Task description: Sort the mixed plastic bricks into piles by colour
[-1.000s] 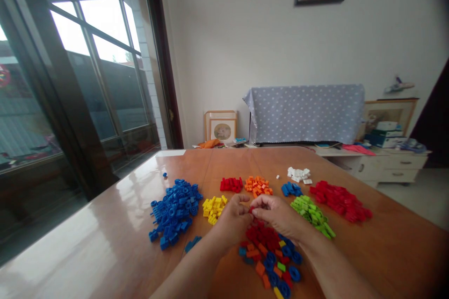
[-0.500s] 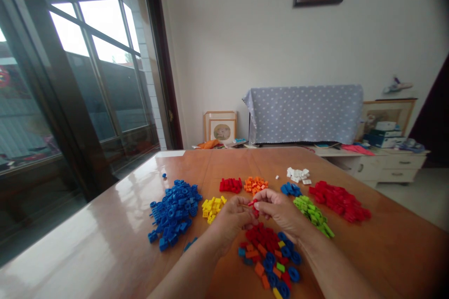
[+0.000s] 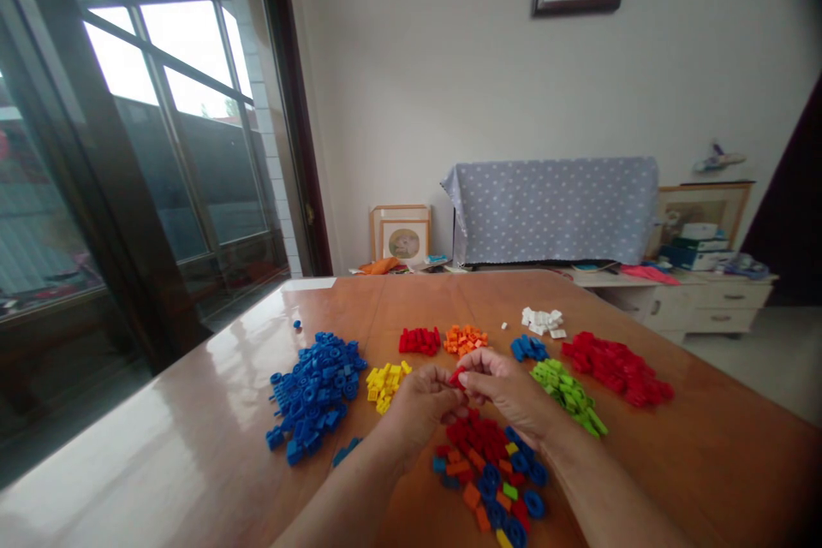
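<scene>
Working across the polished wooden table (image 3: 193,411) from left to right, we are first noting a large blue pile of bricks and rings (image 3: 313,390), with a few blue pieces (image 3: 345,451) lying just below it, and then a yellow brick group (image 3: 385,385). Our left hand (image 3: 420,411) is curling inward, its thumb and fingers pinching a small red brick (image 3: 457,377). Our right hand (image 3: 507,394) is meeting it from the other side, with its fingertips closing on the same brick. The brick is sitting between both hands, above a mixed heap (image 3: 485,467) of red, orange, blue, green and yellow pieces. Beyond the hands, we are seeing a small red group (image 3: 419,341), an orange group (image 3: 462,340), white bricks (image 3: 540,321) and a small blue group (image 3: 528,348). Further right lie a green group (image 3: 568,394) and a larger red pile (image 3: 616,368). We are judging the step in hand to be two-handed handling of this single brick. Any next move calls for a controlled release, because the groups lie close together.
</scene>
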Demonstrator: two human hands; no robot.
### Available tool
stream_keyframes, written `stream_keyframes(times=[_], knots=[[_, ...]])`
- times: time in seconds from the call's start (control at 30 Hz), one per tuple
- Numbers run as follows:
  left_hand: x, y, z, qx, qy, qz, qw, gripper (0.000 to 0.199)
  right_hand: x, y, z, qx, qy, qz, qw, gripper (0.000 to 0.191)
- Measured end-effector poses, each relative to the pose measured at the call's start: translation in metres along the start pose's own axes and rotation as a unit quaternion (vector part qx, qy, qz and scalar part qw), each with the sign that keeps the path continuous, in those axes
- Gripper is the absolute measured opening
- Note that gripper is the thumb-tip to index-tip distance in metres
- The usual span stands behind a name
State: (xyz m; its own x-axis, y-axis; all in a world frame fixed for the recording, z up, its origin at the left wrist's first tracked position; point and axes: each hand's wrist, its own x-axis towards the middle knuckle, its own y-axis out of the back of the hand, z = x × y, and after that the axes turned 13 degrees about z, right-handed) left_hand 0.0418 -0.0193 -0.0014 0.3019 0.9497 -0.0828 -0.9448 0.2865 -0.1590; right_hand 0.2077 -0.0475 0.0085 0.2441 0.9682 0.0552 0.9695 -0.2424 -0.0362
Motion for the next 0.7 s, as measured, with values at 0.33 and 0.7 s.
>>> stream_keyframes(times=[0.33,0.7], knots=[[-0.0019,-0.0029,0.0026,-0.034,0.005,0.016,0.999,0.033,0.0031,-0.0018,0.0026,0.012,-0.001,0.009,1.0,0.026],[0.002,-0.0006,-0.0014,-0.027,0.004,0.019,0.999,0.031,-0.0005,-0.0024,0.0,0.017,0.007,-0.001,1.0,0.032]])
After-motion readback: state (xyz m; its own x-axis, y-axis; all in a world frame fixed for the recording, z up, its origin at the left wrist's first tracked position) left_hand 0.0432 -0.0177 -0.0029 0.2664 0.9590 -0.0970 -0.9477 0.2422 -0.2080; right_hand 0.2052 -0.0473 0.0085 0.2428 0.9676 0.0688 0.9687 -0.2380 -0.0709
